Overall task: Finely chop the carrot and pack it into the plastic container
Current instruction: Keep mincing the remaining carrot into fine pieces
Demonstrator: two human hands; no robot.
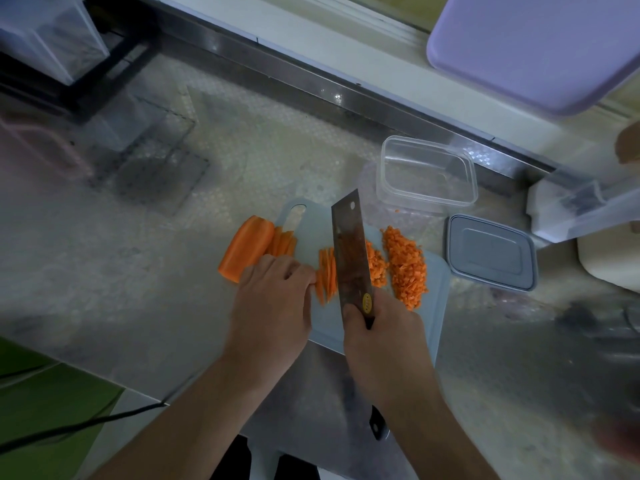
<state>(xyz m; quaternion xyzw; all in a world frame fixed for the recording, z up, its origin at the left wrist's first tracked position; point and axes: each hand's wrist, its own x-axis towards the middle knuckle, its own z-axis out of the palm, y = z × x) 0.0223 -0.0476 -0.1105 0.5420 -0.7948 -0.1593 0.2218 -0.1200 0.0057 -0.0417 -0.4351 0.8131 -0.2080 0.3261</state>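
Observation:
A pale cutting board (434, 299) lies on the steel counter. My left hand (273, 299) presses down on a bundle of carrot sticks (327, 271), fingers curled. My right hand (384, 337) grips the handle of a cleaver (351, 251), whose blade stands upright across the sticks. Right of the blade lies a heap of finely diced carrot (405, 265). A large uncut carrot piece (246, 247) and more sticks (284, 242) rest at the board's left end. The clear plastic container (427, 173) stands open behind the board.
The container's grey lid (491, 252) lies right of the board. A purple lid or tray (533, 46) leans at the back right. A clear box (585, 209) stands at the right, a dark rack (86, 74) at the back left. A black cable (79, 426) runs along the front left.

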